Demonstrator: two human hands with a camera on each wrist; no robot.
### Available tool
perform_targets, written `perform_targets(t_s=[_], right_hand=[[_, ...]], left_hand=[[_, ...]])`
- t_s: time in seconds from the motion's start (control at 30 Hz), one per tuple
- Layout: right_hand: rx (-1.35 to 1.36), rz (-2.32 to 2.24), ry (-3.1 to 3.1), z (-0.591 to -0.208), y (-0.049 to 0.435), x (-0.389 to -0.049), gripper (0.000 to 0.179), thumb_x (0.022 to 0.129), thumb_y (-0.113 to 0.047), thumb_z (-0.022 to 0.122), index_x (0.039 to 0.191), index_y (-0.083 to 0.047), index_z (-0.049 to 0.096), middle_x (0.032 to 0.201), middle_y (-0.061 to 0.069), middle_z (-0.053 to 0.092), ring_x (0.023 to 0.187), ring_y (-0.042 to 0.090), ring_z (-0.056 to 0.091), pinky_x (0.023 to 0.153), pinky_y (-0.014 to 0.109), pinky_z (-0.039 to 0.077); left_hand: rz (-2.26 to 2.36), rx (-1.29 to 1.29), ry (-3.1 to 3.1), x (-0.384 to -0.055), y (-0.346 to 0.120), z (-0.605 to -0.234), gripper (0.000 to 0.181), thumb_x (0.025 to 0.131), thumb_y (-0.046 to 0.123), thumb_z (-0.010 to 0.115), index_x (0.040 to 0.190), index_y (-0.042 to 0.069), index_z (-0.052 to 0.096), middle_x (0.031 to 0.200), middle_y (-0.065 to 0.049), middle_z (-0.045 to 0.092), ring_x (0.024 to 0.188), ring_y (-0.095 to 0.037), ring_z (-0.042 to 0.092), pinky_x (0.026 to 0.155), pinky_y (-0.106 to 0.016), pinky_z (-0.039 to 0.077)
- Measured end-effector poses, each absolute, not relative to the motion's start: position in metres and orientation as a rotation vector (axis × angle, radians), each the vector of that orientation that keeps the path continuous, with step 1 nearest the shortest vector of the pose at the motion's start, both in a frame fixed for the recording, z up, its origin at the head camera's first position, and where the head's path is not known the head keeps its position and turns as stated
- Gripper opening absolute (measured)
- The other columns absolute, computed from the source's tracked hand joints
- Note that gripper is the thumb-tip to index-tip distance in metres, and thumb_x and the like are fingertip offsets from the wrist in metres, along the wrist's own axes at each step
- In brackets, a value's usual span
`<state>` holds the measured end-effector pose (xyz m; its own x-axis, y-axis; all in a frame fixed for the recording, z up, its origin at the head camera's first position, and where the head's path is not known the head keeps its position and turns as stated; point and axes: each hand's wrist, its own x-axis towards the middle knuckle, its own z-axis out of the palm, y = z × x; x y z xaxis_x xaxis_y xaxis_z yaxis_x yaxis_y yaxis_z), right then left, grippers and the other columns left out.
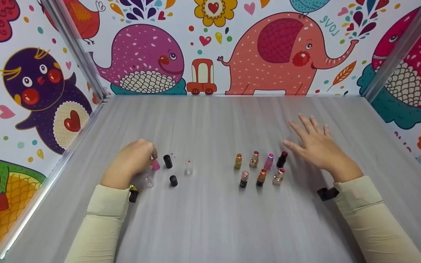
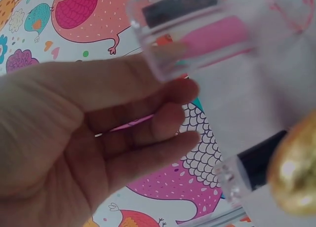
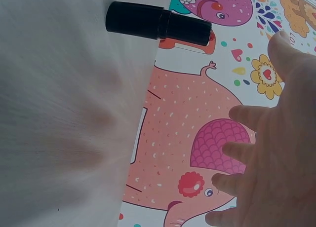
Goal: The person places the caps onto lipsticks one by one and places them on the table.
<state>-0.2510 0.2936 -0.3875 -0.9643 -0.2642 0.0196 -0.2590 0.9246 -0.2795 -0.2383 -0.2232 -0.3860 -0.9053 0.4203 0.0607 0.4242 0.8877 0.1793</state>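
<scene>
My left hand [image 1: 133, 159] reaches down at the left of the table, its fingertips pinching a small pink lipstick cap [image 1: 155, 165]. In the left wrist view the pink cap [image 2: 219, 34] shows through a clear cap close to the lens, with the left hand [image 2: 98, 113] behind it. Beside that hand lie black caps [image 1: 167, 161] and clear caps [image 1: 149, 180]. My right hand [image 1: 316, 151] hovers with fingers spread, just right of a dark-red lipstick [image 1: 282, 159]. The right wrist view shows the right hand [image 3: 266, 153] holding nothing.
Several uncapped lipsticks [image 1: 261, 177] stand in two rows right of centre. Another clear cap [image 1: 189, 166] stands left of centre, and a black-and-gold piece [image 1: 133, 193] is near my left cuff. Cartoon-printed panels [image 1: 210, 47] wall the grey table [image 1: 203, 219] at back and sides.
</scene>
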Motion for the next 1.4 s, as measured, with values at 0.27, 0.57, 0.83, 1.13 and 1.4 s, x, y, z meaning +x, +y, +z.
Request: perform_targets(t_s=[0.27,0.57,0.83,1.13,1.4], right_hand=[[-0.457,-0.495,3.123,-0.387,0.289,-0.25,0.086,0.103,-0.064,0.055,0.17,-0.016,0.028,0.175,0.022,0.017,0.16,0.05,0.011,0.123,0.076,0.0],[-0.572,-0.646,3.212,-0.386,0.278,-0.247,0.072,0.104,-0.056,0.062,0.162,-0.017,0.046,0.161,0.019,0.049,0.149,0.045,0.041,0.119,0.073,0.029],[-0.693,-0.792,3.13,-0.389,0.27,-0.247,0.056,0.102,-0.042,0.074,0.149,-0.014,0.062,0.151,0.015,0.059,0.143,0.04,0.052,0.115,0.066,0.041],[-0.774,-0.825,2.96,-0.396,0.269,-0.248,0.051,0.091,-0.024,0.088,0.137,-0.01,0.071,0.133,0.011,0.071,0.131,0.036,0.062,0.112,0.061,0.047],[-0.835,-0.795,2.917,-0.407,0.266,-0.25,0.051,0.084,-0.021,0.094,0.128,-0.004,0.074,0.115,0.009,0.076,0.111,0.033,0.068,0.098,0.057,0.056]], left_hand=[[-0.248,-0.68,-3.056,-0.24,-0.22,-0.388,0.011,0.08,-0.007,0.079,0.081,0.004,0.082,0.084,-0.012,0.077,0.076,-0.03,0.071,0.076,-0.049,0.061],[-0.217,-0.643,-3.034,-0.239,-0.216,-0.391,0.011,0.08,-0.008,0.081,0.075,0.002,0.079,0.079,-0.013,0.074,0.067,-0.026,0.064,0.069,-0.047,0.058],[-0.174,-0.651,-3.004,-0.24,-0.214,-0.394,0.01,0.077,-0.006,0.084,0.073,0.001,0.078,0.078,-0.015,0.075,0.065,-0.027,0.064,0.067,-0.047,0.058],[-0.171,-0.65,-2.995,-0.24,-0.212,-0.393,0.008,0.076,-0.005,0.086,0.078,-0.001,0.08,0.081,-0.018,0.076,0.072,-0.035,0.071,0.071,-0.05,0.06],[-0.187,-0.666,-2.984,-0.239,-0.212,-0.392,0.01,0.074,-0.004,0.087,0.075,0.001,0.079,0.079,-0.017,0.075,0.069,-0.035,0.069,0.068,-0.051,0.058]])
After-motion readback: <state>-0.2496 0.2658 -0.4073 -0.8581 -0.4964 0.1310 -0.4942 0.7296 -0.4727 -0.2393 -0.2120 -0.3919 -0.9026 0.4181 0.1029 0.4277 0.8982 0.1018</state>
